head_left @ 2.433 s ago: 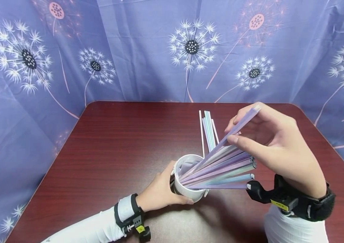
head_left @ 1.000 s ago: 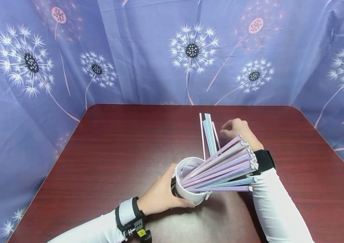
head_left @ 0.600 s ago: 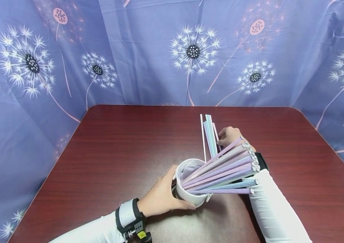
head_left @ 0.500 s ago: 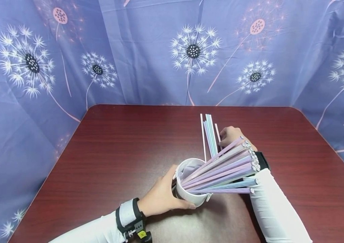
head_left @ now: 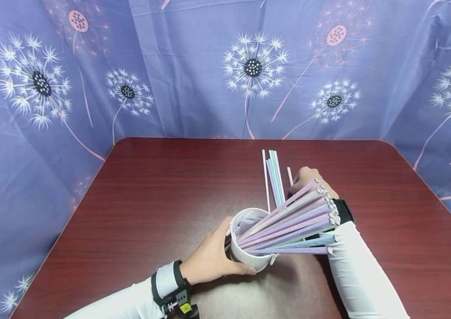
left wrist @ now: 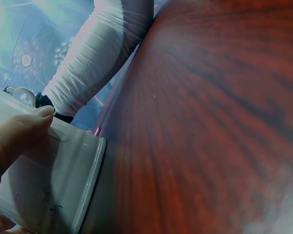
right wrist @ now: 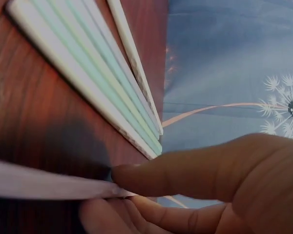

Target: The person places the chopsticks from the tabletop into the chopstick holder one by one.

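Note:
My left hand [head_left: 211, 261] grips a small white bucket [head_left: 263, 263], which leans with its mouth tipped to the right. Out of it fans a bundle of long pastel sticks [head_left: 289, 221] with sparkly silver ends. In the left wrist view the left thumb [left wrist: 22, 131] lies along the bucket's wall [left wrist: 71, 170]. Behind the bundle, my right hand [head_left: 309, 177] pinches a single pale pink stick [head_left: 289, 174]. The right wrist view shows that stick [right wrist: 49, 183] between thumb and fingers; the bundle covers its lower part in the head view.
Several loose pastel sticks [head_left: 275, 177] lie left of the right hand, with a separate pinkish-white stick [head_left: 266, 179] beside them. The dark red wooden table [head_left: 161, 186] ends at a blue dandelion-print curtain [head_left: 193, 79].
The right hand has let go of a purple stick in the bucket and reached to the table. It has taken the rightmost loose stick and drawn it away rightward. The left hand stays on the bucket.

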The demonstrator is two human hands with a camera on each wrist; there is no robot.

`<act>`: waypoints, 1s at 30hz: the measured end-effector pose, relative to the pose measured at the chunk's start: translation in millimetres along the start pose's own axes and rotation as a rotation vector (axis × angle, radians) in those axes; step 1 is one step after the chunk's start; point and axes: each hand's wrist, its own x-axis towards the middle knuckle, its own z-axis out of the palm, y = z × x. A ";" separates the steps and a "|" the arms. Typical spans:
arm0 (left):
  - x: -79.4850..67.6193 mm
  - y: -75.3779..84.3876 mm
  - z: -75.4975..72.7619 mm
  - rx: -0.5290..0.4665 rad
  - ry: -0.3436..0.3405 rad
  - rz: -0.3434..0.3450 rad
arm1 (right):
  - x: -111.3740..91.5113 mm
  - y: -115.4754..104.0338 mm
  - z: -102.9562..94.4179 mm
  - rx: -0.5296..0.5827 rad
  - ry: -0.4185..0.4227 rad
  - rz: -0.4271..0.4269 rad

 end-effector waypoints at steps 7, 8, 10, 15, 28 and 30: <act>0.9 0.1 0.2 0.002 0.001 0.009 | -9.1 -1.2 -7.4 0.057 0.004 0.011; 1.1 0.0 0.4 0.001 0.001 0.009 | -11.5 -2.0 -9.9 0.065 0.008 0.010; 1.2 -0.5 0.9 0.005 0.001 0.009 | -16.6 -4.1 -15.7 0.083 0.019 0.003; 1.0 -1.1 1.1 0.010 0.000 0.005 | -29.7 -13.7 -32.0 0.106 0.111 -0.050; 1.1 -0.2 0.8 -0.010 -0.001 0.010 | -72.2 -46.4 -64.2 0.155 0.490 -0.143; 1.2 -0.5 1.0 -0.009 0.000 0.011 | -80.6 -52.0 -68.7 0.165 0.559 -0.154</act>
